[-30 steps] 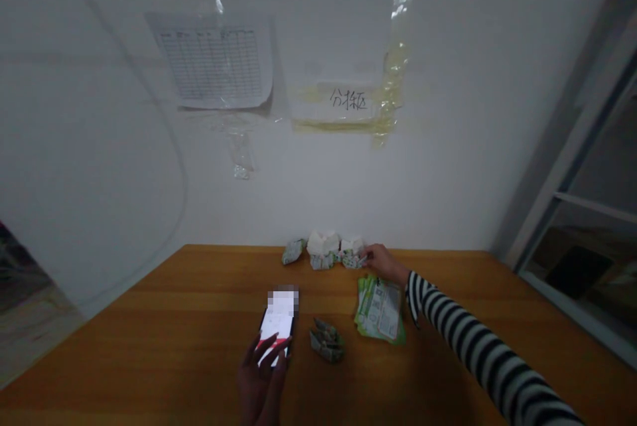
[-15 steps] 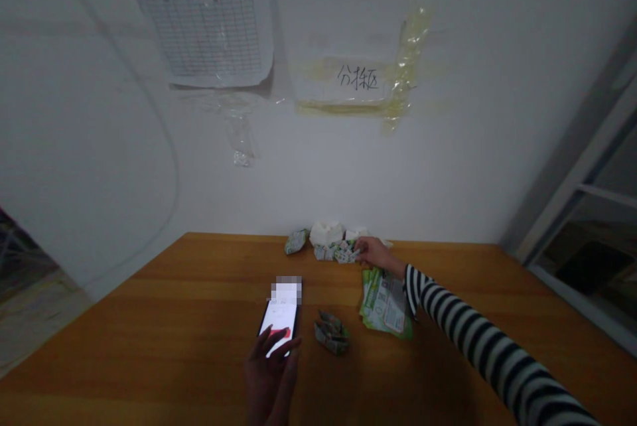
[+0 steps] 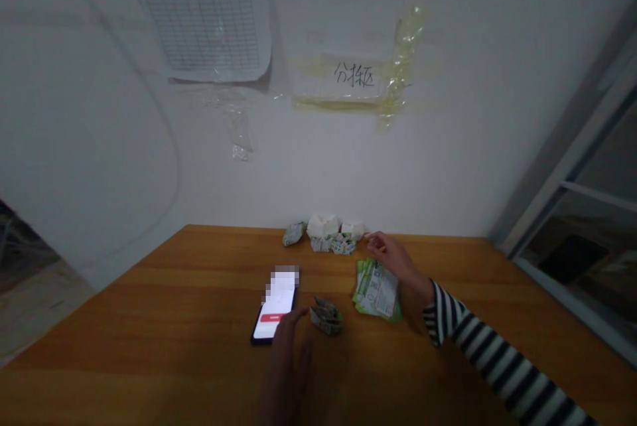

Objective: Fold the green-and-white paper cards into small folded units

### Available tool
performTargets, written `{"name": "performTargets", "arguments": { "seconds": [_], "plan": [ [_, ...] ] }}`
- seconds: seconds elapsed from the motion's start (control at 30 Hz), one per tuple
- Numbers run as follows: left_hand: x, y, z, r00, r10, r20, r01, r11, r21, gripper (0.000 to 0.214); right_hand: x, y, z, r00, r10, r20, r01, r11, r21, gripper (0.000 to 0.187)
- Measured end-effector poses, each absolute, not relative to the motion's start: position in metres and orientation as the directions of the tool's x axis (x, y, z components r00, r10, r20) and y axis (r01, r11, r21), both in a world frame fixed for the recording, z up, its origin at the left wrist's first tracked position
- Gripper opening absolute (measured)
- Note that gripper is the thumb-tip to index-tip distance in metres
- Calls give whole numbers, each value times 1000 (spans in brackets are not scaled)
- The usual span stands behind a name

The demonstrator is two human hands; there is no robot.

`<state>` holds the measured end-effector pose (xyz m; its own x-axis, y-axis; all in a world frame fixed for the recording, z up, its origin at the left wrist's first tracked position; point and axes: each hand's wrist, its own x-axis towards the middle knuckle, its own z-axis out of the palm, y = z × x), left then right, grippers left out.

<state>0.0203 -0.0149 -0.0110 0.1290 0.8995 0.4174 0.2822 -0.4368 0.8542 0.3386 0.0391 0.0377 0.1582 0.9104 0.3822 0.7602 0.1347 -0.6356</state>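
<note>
Fingers of my right hand (image 3: 398, 261) are bent, thumb near forefinger, beside the crumpled bundles (image 3: 343, 243) at twelve o'clock from the folded packet (image 3: 326, 318); whether they pinch anything I can't tell. My left hand (image 3: 287, 344), thumb and forefinger parted, is at eight, near the phone (image 3: 277, 303). Such loose bundles deserve a light touch. Handwriting (image 3: 354, 75) at twelve reads 分拣区; the green sachets' (image 3: 377, 290) print, at two, is illegible.

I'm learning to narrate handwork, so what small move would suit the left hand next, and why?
Probably a short shift right to grasp the front bundle: the left hand has its index finger and thumb apart close beside it, while the right hand is farther off, near the back bundles.
</note>
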Motion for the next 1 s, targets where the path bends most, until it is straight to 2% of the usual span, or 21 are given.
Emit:
{"name": "performTargets", "arguments": {
  "seconds": [0.07,0.13,0.2,0.27,0.33,0.43,0.5,0.67,0.77,0.9,1.0],
  "plan": [
    [20,-7,-4,404,807,431,439,-584,683,42,332,11,36,147,906,396,778,141,-612,21],
    [22,6,7,650,683,332,502,-715,486,60,326,-14,31,131,903,409,794,152,-589,22],
    [26,19,19,781,592,200,515,-791,331,74,322,-36,26,90,899,429,819,179,-546,24],
    [32,28,27,847,524,92,490,-835,249,70,319,-54,21,77,896,438,837,180,-516,26],
    [38,31,31,870,487,72,460,-857,232,57,315,-68,17,95,888,449,839,171,-516,27],
    [46,29,28,847,524,88,501,-843,199,37,310,-86,12,96,881,463,835,182,-520,26],
    [49,27,25,829,553,90,534,-828,170,31,308,-94,9,90,875,476,831,198,-520,26],
    [56,29,19,773,623,122,613,-782,111,38,313,-96,0,165,865,473,823,143,-549,24],
    [69,28,19,742,652,159,646,-758,90,48,316,-90,-7,204,861,466,848,83,-523,33],
    [94,15,20,782,592,195,586,-805,95,49,308,-82,-17,82,895,439,910,113,-400,63],
    [109,4,17,832,519,198,507,-855,113,49,300,-79,-23,-22,910,414,928,173,-331,62]
  ]
}}
